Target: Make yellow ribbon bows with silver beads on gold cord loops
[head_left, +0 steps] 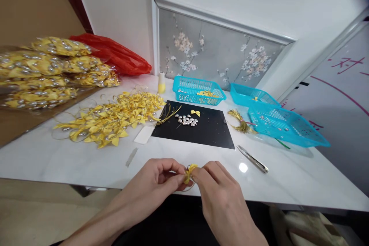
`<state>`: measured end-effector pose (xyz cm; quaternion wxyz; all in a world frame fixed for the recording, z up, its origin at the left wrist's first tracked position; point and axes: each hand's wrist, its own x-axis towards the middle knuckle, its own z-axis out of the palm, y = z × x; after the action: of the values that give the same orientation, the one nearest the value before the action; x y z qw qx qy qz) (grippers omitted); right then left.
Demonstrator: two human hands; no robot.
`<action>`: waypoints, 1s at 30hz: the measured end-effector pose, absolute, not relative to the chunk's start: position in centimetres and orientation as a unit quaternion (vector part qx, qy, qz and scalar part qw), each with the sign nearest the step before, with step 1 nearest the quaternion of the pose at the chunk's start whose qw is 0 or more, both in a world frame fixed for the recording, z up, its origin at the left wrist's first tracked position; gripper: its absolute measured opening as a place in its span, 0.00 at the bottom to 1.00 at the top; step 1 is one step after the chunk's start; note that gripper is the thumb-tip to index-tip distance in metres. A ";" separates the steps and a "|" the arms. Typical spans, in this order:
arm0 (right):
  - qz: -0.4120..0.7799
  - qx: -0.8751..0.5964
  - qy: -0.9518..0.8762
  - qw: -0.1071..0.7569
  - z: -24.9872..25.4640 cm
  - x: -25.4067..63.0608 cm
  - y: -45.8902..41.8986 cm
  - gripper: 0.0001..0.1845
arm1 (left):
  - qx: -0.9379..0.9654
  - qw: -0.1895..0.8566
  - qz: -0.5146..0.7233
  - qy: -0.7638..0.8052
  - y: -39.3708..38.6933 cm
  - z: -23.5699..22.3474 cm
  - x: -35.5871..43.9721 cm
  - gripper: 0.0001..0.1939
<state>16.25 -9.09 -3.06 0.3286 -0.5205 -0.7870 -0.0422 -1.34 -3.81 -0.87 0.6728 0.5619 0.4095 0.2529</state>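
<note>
Close to the table's front edge, my left hand (pixel 168 178) and my right hand (pixel 220 188) meet, both pinching a small yellow ribbon bow (pixel 190 173) with a silver bead at its top. A thin cord loops below the bow between my fingers. Beyond my hands lies a black mat (pixel 198 137), with a cluster of silver beads (pixel 188 121) and a single yellow bow (pixel 195 113) on it. Several gold cords (pixel 170 114) reach over the mat's left edge.
A heap of yellow bows on cords (pixel 115 119) spreads at left, near bagged bundles (pixel 37 65) and a red bag (pixel 115 54). Blue baskets (pixel 198 80) stand at the back and right. Pointed snips (pixel 253 159) lie at right; a small bottle (pixel 161 83) stands behind.
</note>
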 end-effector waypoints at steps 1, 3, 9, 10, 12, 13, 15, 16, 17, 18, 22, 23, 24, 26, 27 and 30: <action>-0.051 -0.522 -0.787 0.324 -3.1 16.2 -9.1 0.14 | 0.570 0.666 0.252 0.409 -3.8 -0.8 -1.4 0.10; -0.070 -0.523 -0.787 0.318 -3.0 16.1 -9.2 0.14 | 0.582 0.657 0.252 0.407 -3.8 -0.8 -1.4 0.11; -0.061 -0.513 -0.795 0.319 -2.5 16.5 -9.1 0.15 | 0.547 0.682 0.266 0.406 -3.8 -1.0 -1.4 0.12; -0.049 -0.511 -0.795 0.323 -2.5 16.6 -9.0 0.15 | 0.541 0.687 0.266 0.405 -3.8 -1.0 -1.4 0.12; -0.030 -0.507 -0.793 0.337 -2.5 16.6 -8.9 0.15 | 0.538 0.692 0.264 0.401 -3.7 -1.0 -1.3 0.12; -0.024 -0.506 -0.790 0.346 -2.5 16.6 -8.9 0.15 | 0.542 0.691 0.263 0.399 -3.7 -1.0 -1.2 0.12; -0.017 -0.505 -0.782 0.365 -2.6 16.4 -8.9 0.14 | 0.560 0.681 0.259 0.395 -3.7 -1.2 -1.1 0.13; -0.015 -0.506 -0.778 0.372 -2.6 16.2 -9.0 0.14 | 0.572 0.671 0.259 0.394 -3.6 -1.3 -1.0 0.13; -0.015 -0.509 -0.774 0.377 -2.6 16.0 -9.1 0.13 | 0.584 0.661 0.260 0.393 -3.6 -1.5 -0.9 0.13; -0.019 -0.512 -0.770 0.380 -2.6 15.8 -9.2 0.12 | 0.596 0.650 0.262 0.392 -3.6 -1.6 -0.8 0.13; -0.060 -0.526 -0.768 0.360 -2.5 15.1 -9.3 0.11 | 0.646 0.587 0.285 0.396 -3.8 -2.0 -0.5 0.11; -0.070 -0.528 -0.772 0.348 -2.5 15.0 -9.3 0.11 | 0.661 0.565 0.293 0.397 -3.8 -2.0 -0.4 0.10; -0.076 -0.530 -0.776 0.334 -2.5 14.9 -9.2 0.12 | 0.676 0.543 0.301 0.397 -3.9 -1.9 -0.3 0.09; -0.084 -0.537 -0.777 0.318 -2.6 14.7 -9.0 0.14 | 0.701 0.502 0.317 0.394 -4.0 -1.9 -0.1 0.09; -0.083 -0.542 -0.774 0.316 -2.6 14.6 -8.9 0.14 | 0.714 0.483 0.323 0.391 -4.0 -1.9 -0.1 0.09; -0.053 -0.557 -0.760 0.329 -2.6 14.6 -8.6 0.13 | 0.742 0.441 0.332 0.382 -4.0 -1.8 0.2 0.12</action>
<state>14.56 -8.60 -2.62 0.3294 -0.5572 -0.7603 -0.0535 0.16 -3.96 -1.85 0.4406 0.7418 0.3817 0.3316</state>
